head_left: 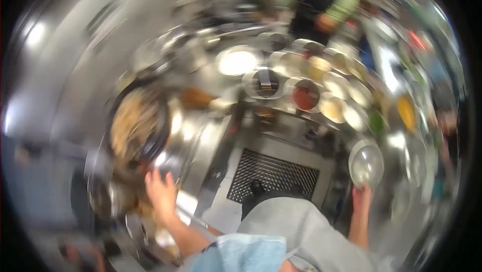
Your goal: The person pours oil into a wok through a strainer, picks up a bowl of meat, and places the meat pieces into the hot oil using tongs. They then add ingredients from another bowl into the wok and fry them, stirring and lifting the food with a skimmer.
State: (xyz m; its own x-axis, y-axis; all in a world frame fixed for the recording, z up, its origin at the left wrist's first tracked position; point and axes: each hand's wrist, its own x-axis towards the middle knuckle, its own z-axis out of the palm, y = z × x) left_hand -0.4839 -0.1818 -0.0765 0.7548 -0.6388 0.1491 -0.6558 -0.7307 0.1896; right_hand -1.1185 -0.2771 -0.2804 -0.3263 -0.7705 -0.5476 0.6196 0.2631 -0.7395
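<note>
On the right, my right hand (362,196) grips the near rim of a round metal bowl (366,164). The inside of that bowl is shiny, and no food can be made out in it. Over on the left, my left hand (161,191) reaches forward with its fingers apart and nothing visible in them. Just beyond it sits a dark wok (166,121) with a pale, stringy food like noodles (131,124) in it. Motion blur hides whether my left fingers touch anything there.
Several round containers stand ahead, one with red sauce (305,95), another with something green (376,123). A bright white round dish (238,63) lies left of them. A black perforated mat (273,174) covers the floor. Another person's green sleeve (346,3) shows at the back.
</note>
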